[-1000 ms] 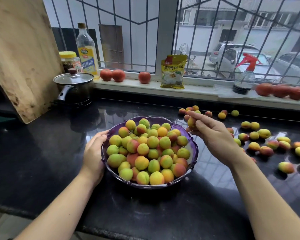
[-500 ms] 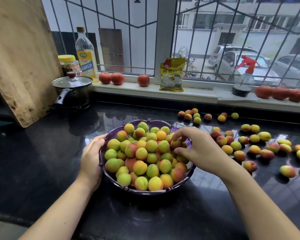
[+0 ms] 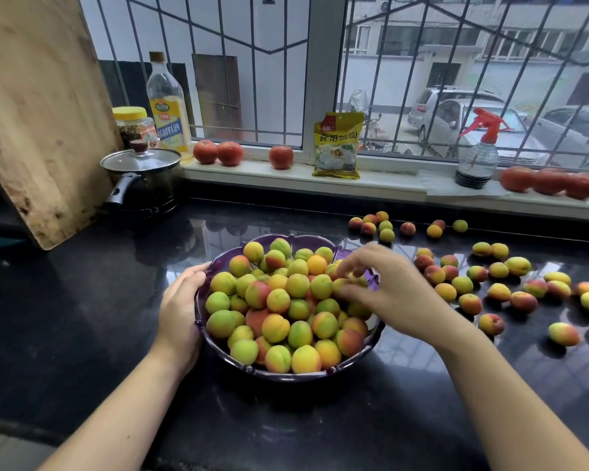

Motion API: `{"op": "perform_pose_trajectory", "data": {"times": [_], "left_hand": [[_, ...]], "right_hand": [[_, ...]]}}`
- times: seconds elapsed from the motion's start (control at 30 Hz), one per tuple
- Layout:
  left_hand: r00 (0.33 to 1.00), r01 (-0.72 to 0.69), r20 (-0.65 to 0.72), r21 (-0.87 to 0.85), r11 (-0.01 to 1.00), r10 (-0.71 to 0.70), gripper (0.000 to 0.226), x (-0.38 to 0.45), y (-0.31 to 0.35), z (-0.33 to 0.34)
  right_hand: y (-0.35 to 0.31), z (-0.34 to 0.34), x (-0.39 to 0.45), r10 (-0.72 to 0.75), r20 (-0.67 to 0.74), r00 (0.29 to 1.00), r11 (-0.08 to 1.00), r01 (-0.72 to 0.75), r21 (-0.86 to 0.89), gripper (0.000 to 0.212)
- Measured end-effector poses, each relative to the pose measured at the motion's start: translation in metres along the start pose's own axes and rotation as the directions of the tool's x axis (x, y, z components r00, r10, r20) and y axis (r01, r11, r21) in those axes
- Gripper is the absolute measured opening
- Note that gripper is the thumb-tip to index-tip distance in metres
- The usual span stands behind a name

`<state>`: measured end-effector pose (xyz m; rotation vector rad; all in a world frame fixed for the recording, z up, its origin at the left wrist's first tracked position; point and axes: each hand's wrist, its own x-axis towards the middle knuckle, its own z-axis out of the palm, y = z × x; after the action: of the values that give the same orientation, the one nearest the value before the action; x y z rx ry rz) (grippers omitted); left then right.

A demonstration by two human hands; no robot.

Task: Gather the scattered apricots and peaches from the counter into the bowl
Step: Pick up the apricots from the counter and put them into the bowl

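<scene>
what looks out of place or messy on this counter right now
Loose fruit lies scattered over the black counter right of the purple bowl, which is heaped above its rim. Nothing looks spilled or damaged.

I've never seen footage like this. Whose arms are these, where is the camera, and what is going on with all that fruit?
No machine here: a person wears a wide-angle camera on the head, so you look down along their own arms. The left hand rests against the rim of the scalloped purple glass bowl, steadying it. The right hand hovers over the heaped yellow, green and red fruit in the bowl; it is blurred, so I cannot tell whether it holds any. More loose fruit lies scattered on the black glossy counter to the right, not yet gathered.
</scene>
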<state>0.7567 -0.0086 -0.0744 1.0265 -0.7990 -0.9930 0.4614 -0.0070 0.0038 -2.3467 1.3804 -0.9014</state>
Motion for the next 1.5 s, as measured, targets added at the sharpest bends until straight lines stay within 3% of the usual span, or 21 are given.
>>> {"op": "perform_pose_trajectory", "data": {"times": [0.07,0.1,0.17,0.23,0.3,0.4,0.57,0.73,0.9,1.2,1.3,1.4,1.5], "left_hand": [[1.0,0.0,0.001,-0.001,1.0,0.0,0.035,0.0,0.0,0.0],[1.0,0.0,0.002,-0.004,1.0,0.0,0.036,-0.001,0.001,0.0],[1.0,-0.001,0.005,-0.004,1.0,0.001,0.034,-0.001,0.002,0.0],[1.0,-0.003,0.008,-0.007,1.0,0.003,0.029,-0.002,0.001,0.0],[1.0,-0.006,0.011,-0.008,1.0,0.006,0.028,-0.002,0.001,0.0],[1.0,-0.001,0.002,-0.013,1.0,0.001,0.032,-0.003,0.003,0.002],[1.0,0.004,-0.007,-0.002,1.0,-0.004,0.028,-0.004,0.003,0.002],[1.0,0.007,-0.013,0.028,1.0,-0.007,0.031,-0.006,0.004,0.004],[1.0,0.005,-0.025,-0.021,1.0,-0.006,0.025,-0.007,0.007,0.004],[0.998,0.024,-0.059,-0.029,0.999,-0.025,0.043,-0.004,0.004,0.003],[0.998,0.029,-0.057,-0.015,0.999,-0.03,0.039,-0.004,0.002,0.002],[1.0,0.026,0.001,0.004,1.0,-0.026,0.034,-0.004,0.0,0.0],[0.999,0.018,0.051,0.028,0.999,-0.02,0.037,-0.006,0.004,0.0]], "right_hand": [[0.018,-0.01,0.003,0.096,-0.245,0.965,0.994,-0.08,0.076,0.007],[0.035,-0.016,0.004,0.169,-0.383,0.908,0.986,-0.158,0.06,0.006],[0.073,-0.022,0.001,0.26,-0.571,0.779,0.901,-0.408,-0.146,0.013],[0.105,-0.019,-0.006,0.331,-0.596,0.731,0.724,-0.602,-0.336,0.03],[0.119,-0.011,-0.008,0.423,-0.547,0.723,0.621,-0.67,-0.406,0.038],[0.124,-0.002,-0.007,0.488,-0.51,0.708,0.537,-0.704,-0.464,0.046],[0.126,0.002,-0.007,0.453,-0.519,0.725,0.486,-0.689,-0.537,0.034],[0.114,0.002,-0.004,0.463,-0.497,0.734,0.498,-0.679,-0.54,0.04],[0.105,0.001,-0.003,0.423,-0.517,0.745,0.526,-0.666,-0.529,0.026],[0.102,0.0,-0.006,0.468,-0.492,0.734,0.558,-0.677,-0.48,0.029],[0.091,-0.003,-0.005,0.385,-0.523,0.76,0.72,-0.602,-0.346,0.032],[0.068,-0.007,-0.003,0.288,-0.534,0.795,0.908,-0.405,-0.112,0.034],[0.048,-0.006,0.001,0.219,-0.469,0.856,0.969,-0.246,0.005,0.031]]}}
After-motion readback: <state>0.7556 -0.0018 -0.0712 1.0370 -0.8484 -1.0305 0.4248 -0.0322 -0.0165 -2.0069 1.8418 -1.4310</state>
